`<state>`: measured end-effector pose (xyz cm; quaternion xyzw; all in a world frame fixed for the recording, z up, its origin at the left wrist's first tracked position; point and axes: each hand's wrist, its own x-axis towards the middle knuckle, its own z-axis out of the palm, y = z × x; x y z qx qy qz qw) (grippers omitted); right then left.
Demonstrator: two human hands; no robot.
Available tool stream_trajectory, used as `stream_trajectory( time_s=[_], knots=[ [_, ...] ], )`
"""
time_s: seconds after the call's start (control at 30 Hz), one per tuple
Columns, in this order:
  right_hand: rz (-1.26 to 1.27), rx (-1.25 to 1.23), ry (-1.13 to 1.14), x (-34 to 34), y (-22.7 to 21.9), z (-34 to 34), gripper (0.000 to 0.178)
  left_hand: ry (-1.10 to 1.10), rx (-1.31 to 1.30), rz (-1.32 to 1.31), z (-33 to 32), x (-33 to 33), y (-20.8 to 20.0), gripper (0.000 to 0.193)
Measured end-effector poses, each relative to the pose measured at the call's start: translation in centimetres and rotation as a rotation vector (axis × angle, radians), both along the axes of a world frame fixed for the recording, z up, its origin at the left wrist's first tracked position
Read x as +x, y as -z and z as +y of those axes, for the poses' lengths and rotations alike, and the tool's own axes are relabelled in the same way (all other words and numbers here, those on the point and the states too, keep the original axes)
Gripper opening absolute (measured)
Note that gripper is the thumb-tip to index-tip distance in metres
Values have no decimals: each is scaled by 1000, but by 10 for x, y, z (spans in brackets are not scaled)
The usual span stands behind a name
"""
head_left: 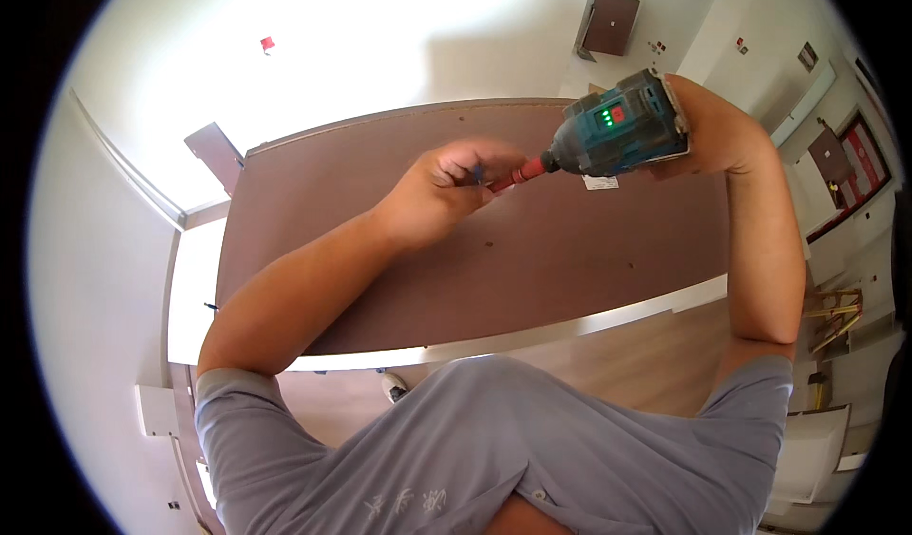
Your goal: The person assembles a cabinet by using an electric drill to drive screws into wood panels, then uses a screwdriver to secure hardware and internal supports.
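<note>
Power driver [613, 128] is gripped in my right hand [705, 124] over brown panel [380, 293]; left hand [439, 193], grasp unclear, probably adjusts the red tip [525, 170]; next seems to need steady aim.

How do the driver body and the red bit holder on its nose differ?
The driver body is bulky, teal and black, with lit green dots; the red bit holder is slim, showing none. The body is by the right hand; the holder's end is by the left hand. Both slant down-left in the picture.
</note>
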<state>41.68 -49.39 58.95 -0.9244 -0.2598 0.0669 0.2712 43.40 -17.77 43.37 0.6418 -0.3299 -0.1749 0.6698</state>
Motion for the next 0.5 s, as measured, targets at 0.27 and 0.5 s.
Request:
stream_trajectory(
  time_s=[0.27, 0.5],
  knots=[
    [186, -181, -117, 13, -1, 43, 50, -126, 172, -190, 44, 55, 16, 47],
    [191, -360, -169, 13, -27, 100, 38, -442, 143, -31, 56, 80, 29, 45]
  ],
)
